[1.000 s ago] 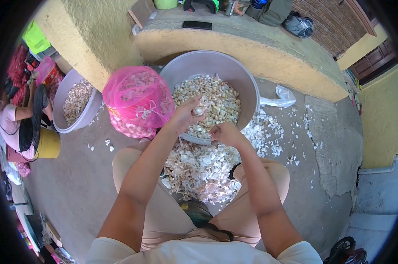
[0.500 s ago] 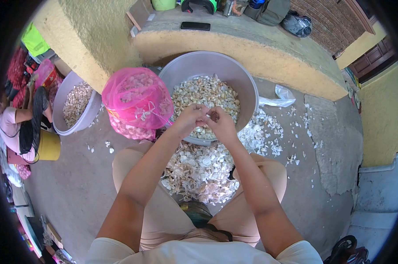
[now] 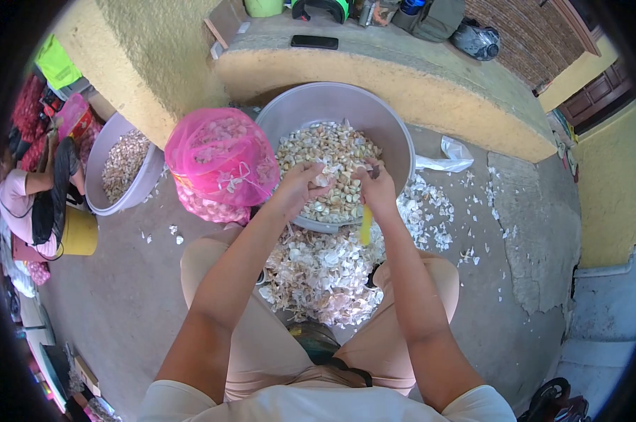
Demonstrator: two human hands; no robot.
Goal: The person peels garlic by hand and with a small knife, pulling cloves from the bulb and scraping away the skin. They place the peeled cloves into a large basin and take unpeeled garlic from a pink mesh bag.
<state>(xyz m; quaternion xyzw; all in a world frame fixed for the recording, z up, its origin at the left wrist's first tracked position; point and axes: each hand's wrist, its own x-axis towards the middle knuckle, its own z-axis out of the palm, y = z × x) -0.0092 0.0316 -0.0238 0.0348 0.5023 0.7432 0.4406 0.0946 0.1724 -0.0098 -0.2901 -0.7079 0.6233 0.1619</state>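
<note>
My left hand [image 3: 300, 188] is closed, its fingertips pinching a pale piece of garlic [image 3: 323, 177] above the large grey tub. In my right hand [image 3: 377, 188] is a small yellow-handled knife [image 3: 365, 226]; the handle sticks out below the palm, and my fingers hide most of the rest. Under both hands the tub [image 3: 400, 133] holds many garlic cloves [image 3: 332, 144]. A heap of papery garlic skins [image 3: 321, 271] lies on the floor between my legs. Left of the tub stands a pink mesh bag [image 3: 219, 155] full of garlic.
A person [image 3: 33, 190] sits at the far left beside another tub [image 3: 149, 176] of cloves. Behind my tub runs a low ledge [image 3: 395, 81] with a phone [image 3: 314, 42] and a backpack on it. Scattered skins and a white plastic bag [image 3: 450, 156] lie on the right.
My hands, close together before, have moved apart. The yellow handle now shows below my right hand, and the pale garlic piece is visible in my left fingertips.
</note>
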